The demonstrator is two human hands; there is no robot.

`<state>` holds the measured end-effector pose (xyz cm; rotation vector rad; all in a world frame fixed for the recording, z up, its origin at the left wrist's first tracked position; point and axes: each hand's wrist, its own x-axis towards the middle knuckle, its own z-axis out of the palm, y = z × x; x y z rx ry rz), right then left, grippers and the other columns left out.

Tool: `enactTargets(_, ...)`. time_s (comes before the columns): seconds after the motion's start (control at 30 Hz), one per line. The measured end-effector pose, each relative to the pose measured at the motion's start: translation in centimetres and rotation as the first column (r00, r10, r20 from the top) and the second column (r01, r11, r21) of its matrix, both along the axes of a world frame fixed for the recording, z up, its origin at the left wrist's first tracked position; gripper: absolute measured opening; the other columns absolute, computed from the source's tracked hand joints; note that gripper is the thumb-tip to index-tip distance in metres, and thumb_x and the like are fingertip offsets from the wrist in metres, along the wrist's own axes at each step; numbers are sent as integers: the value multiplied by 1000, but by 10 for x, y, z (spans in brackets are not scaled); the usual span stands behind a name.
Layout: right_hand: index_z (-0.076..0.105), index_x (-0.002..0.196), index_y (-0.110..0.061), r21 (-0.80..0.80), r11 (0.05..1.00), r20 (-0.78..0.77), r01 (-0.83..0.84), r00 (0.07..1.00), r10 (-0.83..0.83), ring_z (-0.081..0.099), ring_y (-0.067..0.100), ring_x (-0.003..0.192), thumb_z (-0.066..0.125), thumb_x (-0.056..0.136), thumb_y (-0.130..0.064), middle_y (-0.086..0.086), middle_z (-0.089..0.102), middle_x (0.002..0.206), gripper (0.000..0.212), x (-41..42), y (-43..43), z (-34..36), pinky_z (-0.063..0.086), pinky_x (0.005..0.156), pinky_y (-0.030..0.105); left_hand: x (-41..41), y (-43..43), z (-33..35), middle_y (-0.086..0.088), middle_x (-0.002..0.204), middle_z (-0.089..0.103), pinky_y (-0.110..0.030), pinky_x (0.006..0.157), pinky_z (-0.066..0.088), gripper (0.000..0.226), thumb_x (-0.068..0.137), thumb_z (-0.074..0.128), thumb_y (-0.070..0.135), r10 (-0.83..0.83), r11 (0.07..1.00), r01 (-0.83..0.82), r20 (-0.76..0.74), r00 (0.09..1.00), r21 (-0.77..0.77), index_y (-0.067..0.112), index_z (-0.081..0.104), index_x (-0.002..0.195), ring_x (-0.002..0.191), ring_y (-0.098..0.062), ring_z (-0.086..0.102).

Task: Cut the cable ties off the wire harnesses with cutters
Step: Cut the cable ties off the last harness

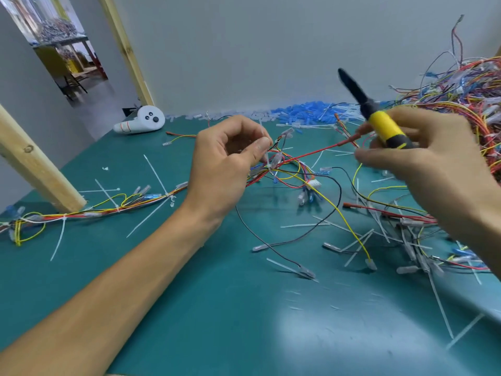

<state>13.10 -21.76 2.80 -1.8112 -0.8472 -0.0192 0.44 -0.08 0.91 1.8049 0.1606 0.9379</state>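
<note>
My left hand (226, 164) hovers over the green table (217, 308) and pinches a white cable tie (268, 161) on a loose wire harness (292, 172) of red, yellow and black wires. My right hand (428, 158) grips yellow-and-black cutters (382, 126), whose black end points up and to the left, away from the harness. The right hand also touches a red wire running from the harness. The cutters' jaws are hidden in the hand.
A big tangle of harnesses (466, 90) fills the far right. Another harness (108, 207) lies at left by a wooden post (35, 164). Cut ties (379, 240) and connectors litter the table. A white controller (143, 120) and blue sleeves (306, 112) lie at the back.
</note>
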Motion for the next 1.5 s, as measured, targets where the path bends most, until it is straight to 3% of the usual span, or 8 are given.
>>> enactTargets(0.1, 69, 104, -17, 28, 997, 232, 76, 969, -81, 62, 29, 75, 80, 77, -32, 6, 65, 78, 32, -10, -1, 1, 53, 69, 40, 0, -1, -1, -16, 73, 63, -47, 72, 58, 9, 92, 64, -3, 5, 999, -6, 15, 1000, 48, 4, 64, 86, 66, -28, 64)
enactTargets(0.23, 69, 107, -22, -25, 997, 466, 76, 883, -56, 53, 19, 69, 75, 82, -31, -8, 64, 82, 28, -17, -2, 0, 42, 64, 14, 0, -4, -3, -4, 70, 70, -53, 72, 58, 15, 94, 64, -1, 52, 987, -49, -14, 999, 153, 10, 62, 85, 68, -26, 71)
enactTargets(0.4, 72, 115, -35, -309, 941, 618, 139, 782, 87, 55, 23, 73, 67, 83, -51, -10, 59, 84, 36, -13, 0, -5, 53, 65, 42, -1, -2, -3, 9, 65, 72, -44, 65, 58, 15, 97, 63, 5, 141, 971, -130, -42, 989, 199, 15, 58, 86, 65, -37, 67)
enactTargets(0.57, 71, 110, -38, -388, 911, 549, 141, 829, 105, 55, 26, 73, 70, 81, -53, -10, 63, 84, 33, -18, 2, -9, 52, 66, 41, -2, -6, -5, 3, 67, 73, -43, 74, 60, 9, 99, 60, 9, 137, 959, -115, -69, 988, 259, 15, 57, 92, 67, -17, 72)
enactTargets(0.93, 66, 98, -42, -455, 871, 450, 185, 892, 45, 56, 23, 71, 70, 81, -56, -12, 66, 75, 23, -24, 5, -11, 30, 55, 28, -5, -11, -5, 5, 72, 68, -36, 59, 41, 9, 100, 61, 14, 217, 842, -150, -70, 974, 519, 19, 57, 95, 62, -17, 53)
enactTargets(1.13, 63, 94, -42, -506, 837, 468, 208, 882, 64, 57, 30, 73, 65, 79, -60, -10, 67, 75, 24, -25, 8, -13, 32, 54, 27, -4, -14, -9, -1, 72, 71, -42, 63, 47, 10, 100, 62, 12, 148, 871, -73, -118, 982, 487, 16, 57, 93, 69, -35, 59)
enactTargets(1.27, 68, 92, -41, -504, 839, 458, 205, 887, 58, 54, 31, 67, 70, 78, -55, -5, 63, 66, 20, -26, 8, -14, 37, 55, 33, -5, -15, -9, 4, 77, 76, -37, 67, 51, 10, 100, 62, 11, 130, 870, -66, -99, 986, 489, 14, 57, 92, 71, -24, 64)
enactTargets(1.5, 70, 76, -37, -489, 872, 198, 10, 975, 99, 37, 25, 50, 78, 76, -38, 8, 60, 60, 8, -19, 5, -11, 34, 45, 28, -5, -16, -7, -1, 88, 73, -43, 65, 57, 11, 103, 55, 8, 102, 918, -81, -34, 994, 389, 13, 53, 94, 69, -27, 60)
